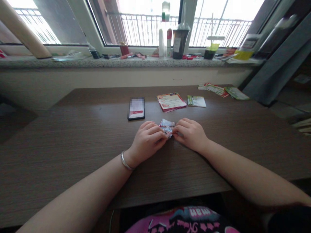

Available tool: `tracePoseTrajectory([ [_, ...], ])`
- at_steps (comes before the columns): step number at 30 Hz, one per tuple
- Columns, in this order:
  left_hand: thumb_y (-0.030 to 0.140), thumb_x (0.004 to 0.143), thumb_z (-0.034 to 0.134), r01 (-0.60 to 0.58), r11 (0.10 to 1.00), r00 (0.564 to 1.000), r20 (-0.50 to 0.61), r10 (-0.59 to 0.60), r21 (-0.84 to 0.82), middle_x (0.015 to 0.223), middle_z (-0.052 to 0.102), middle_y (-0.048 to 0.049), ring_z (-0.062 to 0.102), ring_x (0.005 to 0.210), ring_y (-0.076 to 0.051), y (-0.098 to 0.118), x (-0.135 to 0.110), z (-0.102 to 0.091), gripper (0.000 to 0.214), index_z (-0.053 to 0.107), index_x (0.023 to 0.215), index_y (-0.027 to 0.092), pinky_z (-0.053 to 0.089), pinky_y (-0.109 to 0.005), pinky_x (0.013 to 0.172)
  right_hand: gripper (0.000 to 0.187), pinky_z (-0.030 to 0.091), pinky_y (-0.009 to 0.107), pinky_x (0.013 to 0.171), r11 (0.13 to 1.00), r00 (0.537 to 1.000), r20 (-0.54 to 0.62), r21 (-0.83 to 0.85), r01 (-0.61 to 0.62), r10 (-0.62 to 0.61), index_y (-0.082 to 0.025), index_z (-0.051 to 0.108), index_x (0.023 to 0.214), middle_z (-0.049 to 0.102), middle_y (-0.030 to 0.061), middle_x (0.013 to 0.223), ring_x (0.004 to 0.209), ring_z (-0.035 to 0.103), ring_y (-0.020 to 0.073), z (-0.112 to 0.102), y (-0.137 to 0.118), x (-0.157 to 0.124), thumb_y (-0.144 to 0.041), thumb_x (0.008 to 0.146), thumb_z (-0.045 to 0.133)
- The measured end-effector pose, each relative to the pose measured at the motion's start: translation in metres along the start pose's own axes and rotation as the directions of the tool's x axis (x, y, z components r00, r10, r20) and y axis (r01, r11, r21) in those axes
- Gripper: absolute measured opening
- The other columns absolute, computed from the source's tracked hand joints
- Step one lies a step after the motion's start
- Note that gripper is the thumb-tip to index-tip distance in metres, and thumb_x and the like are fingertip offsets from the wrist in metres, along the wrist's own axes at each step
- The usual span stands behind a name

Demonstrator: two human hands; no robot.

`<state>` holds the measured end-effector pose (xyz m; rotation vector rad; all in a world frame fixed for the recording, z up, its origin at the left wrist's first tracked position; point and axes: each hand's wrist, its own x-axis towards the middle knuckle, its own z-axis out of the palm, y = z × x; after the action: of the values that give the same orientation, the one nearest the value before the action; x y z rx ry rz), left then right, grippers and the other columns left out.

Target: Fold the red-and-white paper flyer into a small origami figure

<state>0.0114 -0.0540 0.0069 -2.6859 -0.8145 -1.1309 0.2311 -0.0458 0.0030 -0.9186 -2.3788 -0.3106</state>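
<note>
Paper [167, 127] at frame centre on table [73, 136] | left hand [145, 139] and right hand [190, 134] meet over it, fingers pinching its two ends | judged: keep it flat on the wood, press evenly from both sides | small, folded, glossy, red-blue print | beyond: phone [136, 109], leaflets [171, 101]

A small piece of glossy printed paper [167, 127], whitish with red and blue patches, is folded and creased into a compact wad, pinched at its sides by the left hand [146, 139] and the right hand [190, 134], low over the wooden table [73, 136].
</note>
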Motion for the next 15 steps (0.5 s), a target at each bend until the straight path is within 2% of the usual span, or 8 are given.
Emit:
tracePoseTrajectory([
  [7, 0.026, 0.087, 0.063, 0.067, 0.998, 0.996, 0.056, -0.066, -0.016, 0.087, 0.067, -0.0024, 0.058, 0.079, -0.016, -0.007, -0.002, -0.001, 0.007, 0.068, 0.091, 0.023, 0.046, -0.034, 0.081, 0.008, 0.043, 0.031, 0.071, 0.999, 0.999, -0.004, -0.01, -0.044, 0.044, -0.02, 0.065, 0.079, 0.065, 0.0049, 0.081, 0.08, 0.056, 0.0197, 0.0, 0.003, -0.001, -0.021, 0.084, 0.059],
  [15, 0.018, 0.085, 0.063, 0.154, 0.986, 0.987, 0.06, -0.15, -0.062, 0.087, 0.065, -0.0032, 0.059, 0.081, -0.016, -0.025, -0.009, -0.004, 0.004, 0.065, 0.089, 0.019, 0.047, -0.032, 0.077, 0.006, 0.046, 0.031, 0.073, 0.991, 0.991, 0.005, 0.013, -0.134, 0.134, -0.02, 0.065, 0.076, 0.067, 0.0041, 0.082, 0.082, 0.059, 0.0193, 0.004, 0.01, -0.003, -0.02, 0.081, 0.062],
])
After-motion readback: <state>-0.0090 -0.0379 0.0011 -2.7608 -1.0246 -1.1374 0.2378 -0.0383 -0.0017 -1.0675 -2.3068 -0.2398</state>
